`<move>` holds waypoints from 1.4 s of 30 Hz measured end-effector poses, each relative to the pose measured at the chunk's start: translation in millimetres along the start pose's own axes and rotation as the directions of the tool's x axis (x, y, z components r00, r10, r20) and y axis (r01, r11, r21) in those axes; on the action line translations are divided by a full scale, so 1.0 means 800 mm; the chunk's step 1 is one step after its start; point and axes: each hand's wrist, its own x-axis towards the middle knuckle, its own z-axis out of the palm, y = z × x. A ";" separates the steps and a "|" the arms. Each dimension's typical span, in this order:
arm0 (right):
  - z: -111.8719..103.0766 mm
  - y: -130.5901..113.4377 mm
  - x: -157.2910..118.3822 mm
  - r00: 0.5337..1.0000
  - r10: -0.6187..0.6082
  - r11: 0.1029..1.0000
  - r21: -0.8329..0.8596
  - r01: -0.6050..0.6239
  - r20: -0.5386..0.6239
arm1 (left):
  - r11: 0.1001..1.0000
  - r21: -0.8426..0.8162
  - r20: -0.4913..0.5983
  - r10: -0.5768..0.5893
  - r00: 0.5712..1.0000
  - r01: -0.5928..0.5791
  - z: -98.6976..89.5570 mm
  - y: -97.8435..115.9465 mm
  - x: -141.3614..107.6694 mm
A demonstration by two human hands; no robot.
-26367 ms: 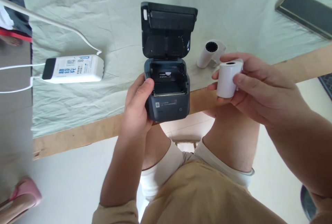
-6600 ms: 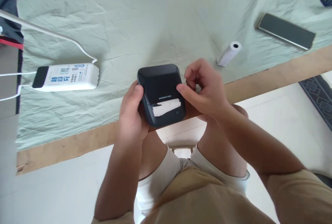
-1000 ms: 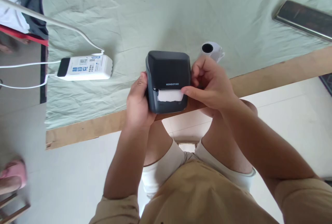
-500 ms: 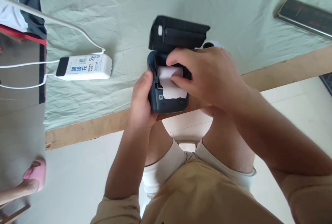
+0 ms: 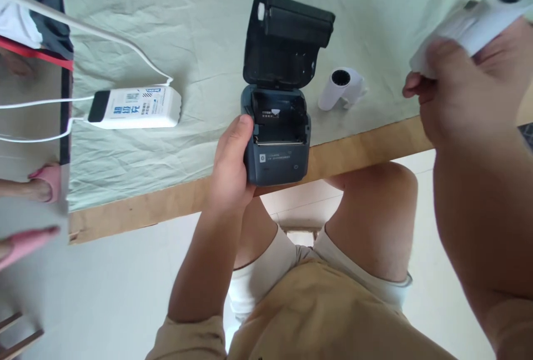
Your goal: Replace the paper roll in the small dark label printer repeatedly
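In my left hand (image 5: 233, 160) is a dark blue-grey portable label printer (image 5: 277, 163), gripped by its left side over the table edge. Its black lid (image 5: 281, 49) stands swung open at the back, and the paper bay shows bare inside. Far to the right, my right hand (image 5: 470, 82) is closed on a white paper roll (image 5: 491, 21); hand and roll are blurred by motion. A second, smaller-looking paper roll (image 5: 328, 93) lies on the cloth just right of the printer, its dark core hole facing up and its loose end partly unwound.
A pale green cloth (image 5: 200, 32) covers the table, with a bare wooden edge (image 5: 166, 199) along the front. On the left lies a white power bank (image 5: 141, 107) with white cables. Another person's pink shoes (image 5: 50, 182) show at lower left.
The white paper has left the printer's bay. My right hand has moved from the printer to the far right, now with a paper roll in it. My left hand still holds the printer.
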 end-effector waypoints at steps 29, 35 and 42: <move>0.054 0.069 -0.001 0.919 -0.161 0.902 -0.325 0.285 0.360 | 1.000 -0.015 0.021 0.008 1.000 -0.008 0.004 0.002 0.002; 0.054 0.068 0.000 0.936 -0.118 0.940 -0.266 0.213 0.332 | 1.000 -0.017 0.026 -0.010 1.000 0.011 0.003 0.001 0.003; 0.063 0.009 -0.037 0.871 -0.433 0.879 -0.104 0.465 0.233 | 1.000 -0.012 0.015 0.012 1.000 -0.012 0.001 -0.001 0.001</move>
